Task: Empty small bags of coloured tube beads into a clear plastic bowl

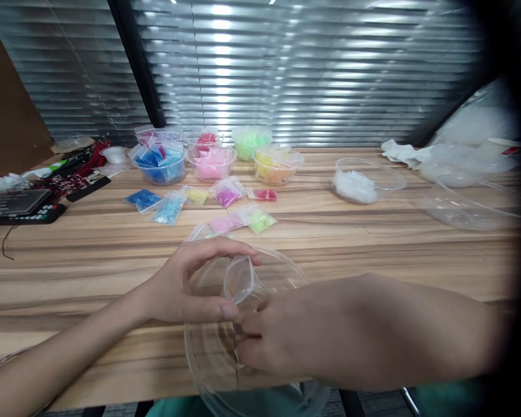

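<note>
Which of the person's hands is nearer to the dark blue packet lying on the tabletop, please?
The left hand is nearer, to the right of the dark blue packet and closer to the person. The right hand is farther right and even closer to the person.

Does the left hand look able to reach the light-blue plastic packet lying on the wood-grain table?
Probably yes: bare tabletop lies between the left hand and the light-blue packet, though that hand seems to hold a translucent plastic bag.

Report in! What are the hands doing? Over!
Left hand: curved around what looks like a clear bag. Right hand: over clear bowl, fingertips partly hidden. Coloured packets lie beyond the bowl. Over.
</note>
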`<control>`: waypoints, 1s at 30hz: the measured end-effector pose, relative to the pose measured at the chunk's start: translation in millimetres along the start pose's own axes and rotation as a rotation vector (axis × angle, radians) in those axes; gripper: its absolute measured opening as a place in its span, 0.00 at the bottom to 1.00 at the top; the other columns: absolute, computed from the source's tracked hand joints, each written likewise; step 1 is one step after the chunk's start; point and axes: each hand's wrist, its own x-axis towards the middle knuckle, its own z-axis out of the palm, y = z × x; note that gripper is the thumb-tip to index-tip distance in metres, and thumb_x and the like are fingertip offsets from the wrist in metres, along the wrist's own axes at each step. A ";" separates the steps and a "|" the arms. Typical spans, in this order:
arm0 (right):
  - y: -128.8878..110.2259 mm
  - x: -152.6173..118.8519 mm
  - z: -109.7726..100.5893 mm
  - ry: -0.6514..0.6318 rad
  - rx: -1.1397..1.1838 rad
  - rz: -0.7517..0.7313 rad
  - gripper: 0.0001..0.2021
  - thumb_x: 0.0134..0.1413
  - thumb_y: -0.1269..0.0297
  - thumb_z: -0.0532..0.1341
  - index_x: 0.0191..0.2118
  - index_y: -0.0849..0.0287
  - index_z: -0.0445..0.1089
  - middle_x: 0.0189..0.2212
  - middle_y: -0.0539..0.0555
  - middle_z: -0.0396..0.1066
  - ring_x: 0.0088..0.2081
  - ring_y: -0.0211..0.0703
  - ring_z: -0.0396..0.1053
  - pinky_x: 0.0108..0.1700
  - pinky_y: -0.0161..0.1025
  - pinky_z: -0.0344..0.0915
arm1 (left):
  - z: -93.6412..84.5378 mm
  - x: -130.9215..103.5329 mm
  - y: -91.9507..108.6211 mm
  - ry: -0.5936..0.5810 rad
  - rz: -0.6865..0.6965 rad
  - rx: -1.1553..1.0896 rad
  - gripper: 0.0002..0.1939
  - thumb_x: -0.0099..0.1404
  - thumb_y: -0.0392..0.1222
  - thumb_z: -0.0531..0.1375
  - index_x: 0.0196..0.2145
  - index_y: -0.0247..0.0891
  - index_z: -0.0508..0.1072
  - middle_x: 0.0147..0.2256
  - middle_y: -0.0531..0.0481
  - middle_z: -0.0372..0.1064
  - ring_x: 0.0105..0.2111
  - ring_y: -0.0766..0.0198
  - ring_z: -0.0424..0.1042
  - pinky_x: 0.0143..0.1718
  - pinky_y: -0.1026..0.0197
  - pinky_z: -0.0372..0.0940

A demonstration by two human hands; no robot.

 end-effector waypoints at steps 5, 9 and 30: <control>6.4 6.9 -13.8 -0.002 0.041 -0.068 0.10 0.59 0.78 0.56 0.40 0.57 0.70 0.48 0.48 0.74 0.49 0.37 0.71 0.50 0.33 0.65 | -1.7 -0.4 -3.3 0.002 -0.013 -0.029 0.30 0.57 0.45 0.71 0.57 0.45 0.70 0.51 0.44 0.72 0.51 0.51 0.71 0.52 0.54 0.66; 14.1 14.3 -6.4 0.012 0.053 -0.177 0.09 0.63 0.73 0.54 0.41 0.61 0.71 0.47 0.51 0.72 0.46 0.40 0.70 0.48 0.36 0.65 | -2.1 -1.0 -4.8 -0.008 -0.007 -0.047 0.30 0.58 0.44 0.70 0.57 0.45 0.69 0.51 0.45 0.71 0.52 0.52 0.70 0.53 0.55 0.65; 8.3 26.9 7.7 0.044 -0.029 -0.163 0.07 0.63 0.73 0.56 0.38 0.61 0.72 0.39 0.49 0.76 0.41 0.40 0.72 0.44 0.35 0.64 | -3.0 -0.1 -2.7 -0.015 0.005 0.018 0.29 0.60 0.45 0.69 0.58 0.47 0.68 0.52 0.46 0.70 0.53 0.52 0.69 0.56 0.53 0.62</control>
